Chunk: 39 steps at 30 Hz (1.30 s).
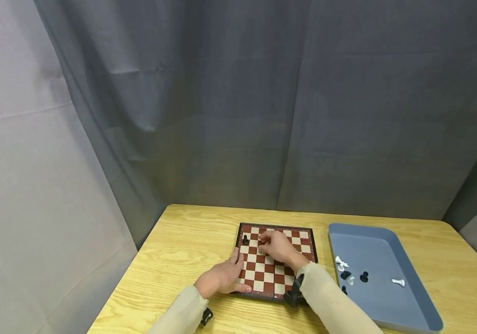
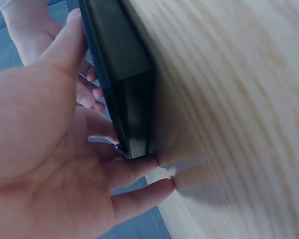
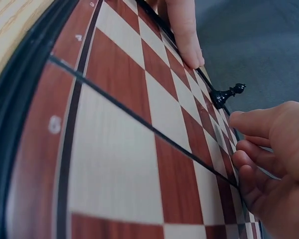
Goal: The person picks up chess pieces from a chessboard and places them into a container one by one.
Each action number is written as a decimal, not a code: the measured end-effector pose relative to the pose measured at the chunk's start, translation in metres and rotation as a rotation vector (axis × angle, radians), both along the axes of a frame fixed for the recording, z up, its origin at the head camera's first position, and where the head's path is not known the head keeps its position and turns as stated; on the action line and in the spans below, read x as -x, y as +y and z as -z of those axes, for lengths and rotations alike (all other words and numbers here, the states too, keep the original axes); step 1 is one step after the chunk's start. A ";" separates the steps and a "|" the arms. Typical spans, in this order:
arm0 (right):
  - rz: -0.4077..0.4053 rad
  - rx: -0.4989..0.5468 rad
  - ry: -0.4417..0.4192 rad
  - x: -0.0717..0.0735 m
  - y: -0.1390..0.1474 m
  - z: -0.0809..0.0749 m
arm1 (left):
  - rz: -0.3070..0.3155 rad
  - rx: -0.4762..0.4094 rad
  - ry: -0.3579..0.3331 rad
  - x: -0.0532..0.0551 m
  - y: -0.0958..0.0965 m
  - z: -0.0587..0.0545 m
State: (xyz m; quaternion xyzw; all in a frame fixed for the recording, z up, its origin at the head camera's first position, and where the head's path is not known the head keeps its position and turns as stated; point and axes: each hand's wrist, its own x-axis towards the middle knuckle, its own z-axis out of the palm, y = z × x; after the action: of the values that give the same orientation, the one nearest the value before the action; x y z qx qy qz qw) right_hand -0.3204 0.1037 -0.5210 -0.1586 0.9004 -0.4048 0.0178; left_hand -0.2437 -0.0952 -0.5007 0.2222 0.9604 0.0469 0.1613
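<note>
A red-and-cream chessboard (image 1: 259, 267) with a dark rim lies on the wooden table. Along its near left corner my left hand (image 1: 223, 274) rests with fingers fairly straight, the thumb at the front edge and the fingertips at the left side. My right hand (image 1: 279, 247) is over the board's upper middle, its fingers (image 3: 244, 159) bent and close to the squares. I cannot tell whether it pinches a piece, as the fingers hide the spot. Left of those fingertips, one black chess piece (image 1: 245, 240) with a slim neck and knobbed top stands near the board's left edge.
A blue-grey tray (image 1: 372, 250) sits to the right of the board. Inside it lie several black and white chess pieces, among them a white one (image 1: 398, 282) and a black one (image 1: 364, 277). Grey curtains (image 1: 230, 116) hang behind the table (image 1: 188, 241).
</note>
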 end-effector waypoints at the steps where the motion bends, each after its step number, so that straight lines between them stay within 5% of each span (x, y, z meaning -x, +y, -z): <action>1: -0.002 0.003 0.000 0.000 -0.001 0.000 | -0.001 0.001 0.001 0.000 0.000 -0.001; 25: -0.096 -0.110 0.034 0.013 -0.034 0.007 | -0.007 0.015 -0.016 0.001 -0.004 0.001; 39: -0.051 -0.193 0.054 0.012 -0.032 0.009 | 0.025 0.013 -0.021 0.003 0.003 0.004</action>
State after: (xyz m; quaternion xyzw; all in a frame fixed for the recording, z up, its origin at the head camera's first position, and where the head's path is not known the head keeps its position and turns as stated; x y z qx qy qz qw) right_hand -0.3321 0.0712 -0.5299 -0.1899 0.9310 -0.3112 0.0189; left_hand -0.2462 -0.0923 -0.5046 0.2326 0.9561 0.0412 0.1734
